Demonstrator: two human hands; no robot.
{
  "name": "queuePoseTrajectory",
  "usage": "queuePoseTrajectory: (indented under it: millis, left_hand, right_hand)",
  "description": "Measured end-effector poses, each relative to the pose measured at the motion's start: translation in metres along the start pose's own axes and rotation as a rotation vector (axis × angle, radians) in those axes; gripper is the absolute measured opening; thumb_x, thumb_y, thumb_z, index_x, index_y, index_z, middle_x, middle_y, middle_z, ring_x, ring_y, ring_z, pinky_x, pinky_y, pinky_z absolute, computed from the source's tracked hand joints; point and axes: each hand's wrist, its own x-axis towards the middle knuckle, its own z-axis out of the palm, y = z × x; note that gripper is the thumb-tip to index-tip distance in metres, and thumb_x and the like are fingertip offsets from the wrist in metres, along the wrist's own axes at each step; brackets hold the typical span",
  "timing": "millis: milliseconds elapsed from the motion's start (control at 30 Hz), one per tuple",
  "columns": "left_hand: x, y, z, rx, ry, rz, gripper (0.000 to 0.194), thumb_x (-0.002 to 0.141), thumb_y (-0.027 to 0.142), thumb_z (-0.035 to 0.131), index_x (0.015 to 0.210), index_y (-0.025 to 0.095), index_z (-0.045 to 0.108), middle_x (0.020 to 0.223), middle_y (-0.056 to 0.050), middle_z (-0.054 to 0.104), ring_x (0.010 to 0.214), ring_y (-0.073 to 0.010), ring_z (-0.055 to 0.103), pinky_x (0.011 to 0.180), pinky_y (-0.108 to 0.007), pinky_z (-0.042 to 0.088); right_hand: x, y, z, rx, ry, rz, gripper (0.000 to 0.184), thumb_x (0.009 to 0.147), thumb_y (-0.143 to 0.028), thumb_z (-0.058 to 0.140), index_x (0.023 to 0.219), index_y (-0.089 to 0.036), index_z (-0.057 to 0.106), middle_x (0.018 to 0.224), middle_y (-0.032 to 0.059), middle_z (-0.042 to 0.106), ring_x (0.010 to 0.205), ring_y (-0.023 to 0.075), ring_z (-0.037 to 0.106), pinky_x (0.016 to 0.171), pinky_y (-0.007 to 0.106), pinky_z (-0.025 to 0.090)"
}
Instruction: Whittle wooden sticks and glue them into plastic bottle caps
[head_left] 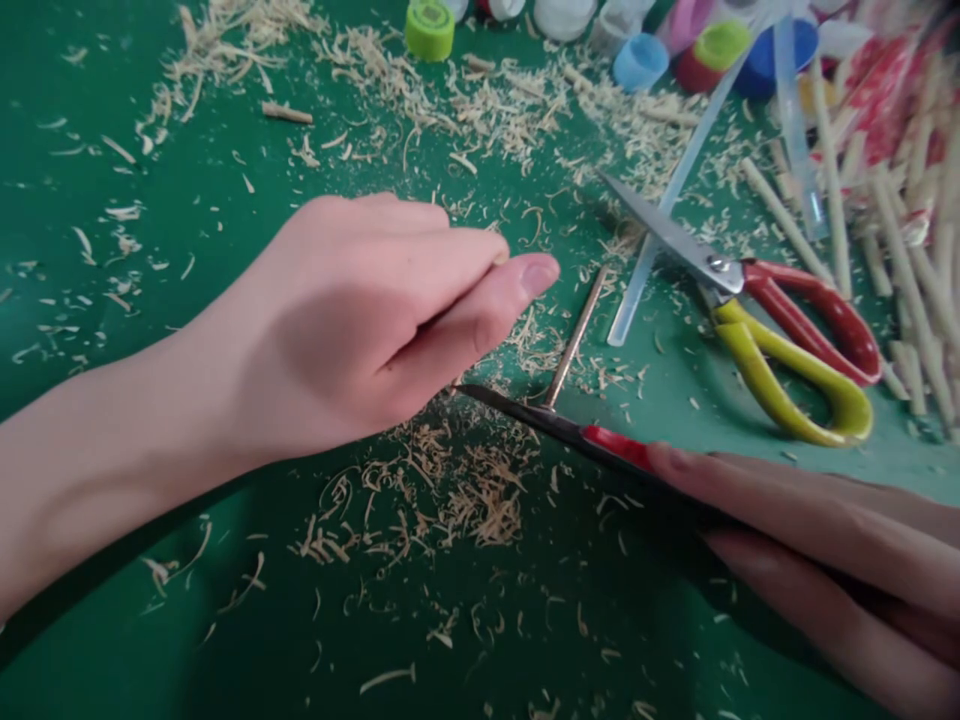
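My left hand (367, 310) is closed, thumb laid along the curled fingers. Whatever it may hold is hidden beneath it. From the lower right, my right hand (817, 550) grips a knife (555, 422) with a dark, narrow blade and some red on its handle. The blade's tip reaches the underside of my left hand; whether it touches anything there is hidden. Just beyond the blade lies a thin brownish rod (577, 335). Fine curled wood shavings (480, 490) are heaped below my left hand.
Scissors (675, 230) with one red and one yellow handle lie at right, across a translucent stick (645, 270). Several pale wooden sticks (900, 270) are piled at far right. Small paint pots (431, 30) line the back. More shavings (487, 110) cover the green tabletop (60, 270).
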Motion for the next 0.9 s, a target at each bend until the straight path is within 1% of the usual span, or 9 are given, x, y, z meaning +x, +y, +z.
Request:
queuePoseTrajectory:
  millis: [33,200,300,400,533,667,733,800,900]
  left_hand:
    - [0.0,0.0,0.0,0.0,-0.005,-0.005,0.041,0.095,0.024,0.029,0.054,0.02,0.023,0.051,0.003,0.022,0.045,-0.0037,0.025,0.053,-0.024,0.024]
    - [-0.001,0.0,-0.001,-0.038,0.008,0.013,0.042,0.095,0.023,0.031,0.054,0.02,0.023,0.052,0.003,0.022,0.045,-0.0038,0.026,0.054,-0.025,0.023]
    - [-0.002,-0.001,0.0,-0.014,-0.002,0.014,0.042,0.095,0.023,0.029,0.054,0.02,0.024,0.052,0.003,0.023,0.047,-0.0044,0.024,0.054,-0.025,0.022]
    - [-0.005,-0.003,0.001,0.063,0.004,-0.013,0.042,0.096,0.023,0.028,0.055,0.02,0.02,0.053,0.002,0.02,0.05,-0.0062,0.02,0.055,-0.027,0.021]
    - [-0.009,-0.009,0.0,0.133,-0.067,-0.089,0.04,0.096,0.023,0.03,0.058,0.021,0.018,0.052,0.002,0.023,0.053,-0.0093,0.022,0.057,-0.03,0.025]
    - [-0.009,-0.015,-0.007,0.159,-0.124,-0.127,0.035,0.094,0.026,0.037,0.06,0.021,0.029,0.053,0.001,0.034,0.058,-0.0119,0.032,0.06,-0.031,0.03]
    - [-0.008,-0.016,-0.01,0.187,-0.188,-0.155,0.031,0.093,0.027,0.038,0.063,0.021,0.033,0.055,0.0,0.038,0.061,-0.0127,0.035,0.063,-0.03,0.033]
    - [-0.006,-0.017,-0.012,0.217,-0.251,-0.187,0.031,0.094,0.028,0.035,0.064,0.021,0.036,0.057,0.0,0.04,0.063,-0.0133,0.037,0.067,-0.031,0.035]
    - [-0.006,-0.017,-0.01,0.205,-0.21,-0.187,0.034,0.094,0.032,0.033,0.062,0.021,0.036,0.056,0.001,0.036,0.063,-0.0125,0.036,0.07,-0.03,0.036]
  right_hand:
    - [0.0,0.0,0.0,0.002,0.012,0.004,0.06,0.097,-0.02,0.036,0.151,-0.041,0.023,0.087,-0.0021,0.07,0.069,0.0157,0.067,0.044,0.024,0.051]
    - [0.0,0.001,-0.003,0.011,-0.022,-0.005,0.059,0.096,-0.021,0.038,0.15,-0.041,0.028,0.086,-0.0027,0.072,0.066,0.0158,0.068,0.041,0.024,0.05]
    - [0.0,0.002,-0.002,0.006,0.01,0.026,0.058,0.096,-0.023,0.04,0.149,-0.045,0.028,0.094,-0.0049,0.072,0.069,0.0155,0.069,0.045,0.024,0.053]
    - [-0.003,0.003,0.0,0.005,0.055,0.066,0.055,0.097,-0.027,0.041,0.147,-0.047,0.03,0.104,-0.0076,0.072,0.071,0.0143,0.07,0.052,0.023,0.057]
    - [-0.006,0.003,0.0,0.015,0.089,0.071,0.056,0.097,-0.027,0.041,0.147,-0.048,0.03,0.114,-0.0094,0.069,0.076,0.0143,0.071,0.059,0.023,0.06]
    - [-0.005,0.004,0.001,0.06,0.099,0.06,0.058,0.096,-0.023,0.043,0.148,-0.046,0.029,0.11,-0.0089,0.07,0.073,0.0129,0.07,0.055,0.023,0.059]
    - [-0.005,0.005,0.002,0.055,0.111,0.039,0.058,0.097,-0.024,0.043,0.149,-0.044,0.028,0.107,-0.0075,0.071,0.072,0.0122,0.069,0.054,0.023,0.057]
    - [-0.006,0.006,0.002,0.009,0.112,0.022,0.058,0.097,-0.024,0.042,0.15,-0.043,0.027,0.103,-0.006,0.071,0.071,0.0123,0.069,0.052,0.023,0.056]
    - [-0.007,0.005,0.002,-0.043,0.116,-0.012,0.057,0.098,-0.025,0.039,0.151,-0.041,0.024,0.093,-0.0042,0.072,0.071,0.0134,0.069,0.047,0.023,0.055]
